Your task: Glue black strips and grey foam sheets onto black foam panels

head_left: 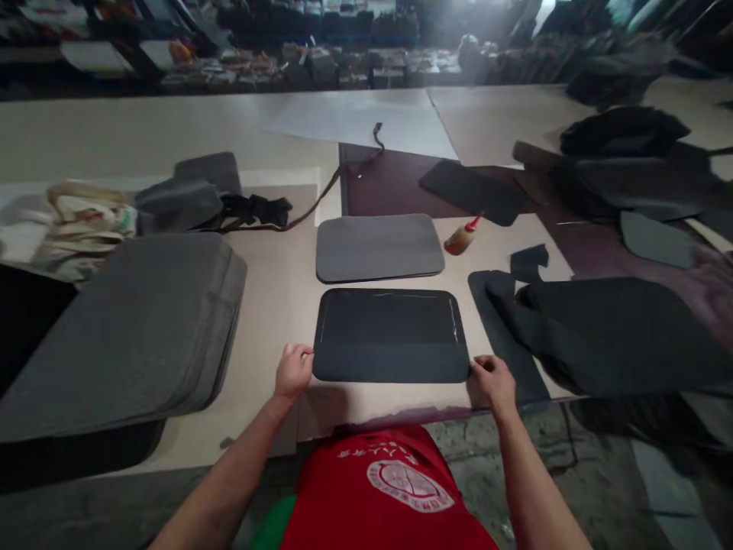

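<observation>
A dark, rounded-corner panel (391, 336) lies flat on the table in front of me, with thin shiny streaks along its far and side edges. At its left edge my left hand (294, 371) is closed, thumb and finger pinching the near corner. My right hand (493, 382) pinches the opposite near corner in the same way. Just beyond lies a grey panel of similar shape (379, 247), apparently several layers thick. A small squeeze bottle (463, 237) with amber contents and a red nozzle rests on its side to the right of the grey panel.
A thick stack of grey sheets (131, 321) fills the left side. Dark pieces (624, 328) are piled at right, near my right hand. A strap (321, 200) trails across the table toward a crumpled cloth bag (85, 221). The table's front edge runs close to my body.
</observation>
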Available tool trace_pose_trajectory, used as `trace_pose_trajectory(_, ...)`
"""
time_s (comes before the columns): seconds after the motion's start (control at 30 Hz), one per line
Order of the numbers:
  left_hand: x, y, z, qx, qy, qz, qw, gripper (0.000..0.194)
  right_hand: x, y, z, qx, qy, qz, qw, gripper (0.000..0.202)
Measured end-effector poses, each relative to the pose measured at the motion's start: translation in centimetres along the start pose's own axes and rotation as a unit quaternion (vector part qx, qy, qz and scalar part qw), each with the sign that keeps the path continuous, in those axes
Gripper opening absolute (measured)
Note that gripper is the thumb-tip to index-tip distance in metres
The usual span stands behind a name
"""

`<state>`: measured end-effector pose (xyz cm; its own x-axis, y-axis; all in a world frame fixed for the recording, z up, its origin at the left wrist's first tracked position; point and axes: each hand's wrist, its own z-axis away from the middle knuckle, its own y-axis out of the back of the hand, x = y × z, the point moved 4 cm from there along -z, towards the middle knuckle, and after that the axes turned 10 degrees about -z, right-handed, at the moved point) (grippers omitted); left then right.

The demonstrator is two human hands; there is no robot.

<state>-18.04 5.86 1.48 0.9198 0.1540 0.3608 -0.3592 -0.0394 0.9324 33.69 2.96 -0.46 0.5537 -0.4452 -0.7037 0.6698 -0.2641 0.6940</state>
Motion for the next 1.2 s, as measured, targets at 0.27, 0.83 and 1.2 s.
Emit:
trace_pose_trajectory(0.27,9.4,-0.9,3.1,0.022,-0.234,-0.039,0.971,0.037,-7.7,-4.3,5.8,0.009,0.207,-0.025,0.978,0.036)
trace_pose_trajectory(0.83,9.7,-5.5,4.8,-0.083,-0.420,-0.073,0.901,0.061,-1.3,-3.4,8.8,0.109,0.155,0.080,0.979,0.043)
trace_pose_trajectory(1.2,10.0,-5.7,5.2,-0.074,-0.455,-0.115,0.880,0.073,-7.2,-5.4,9.6,0.022,0.256,-0.021,0.966,0.041)
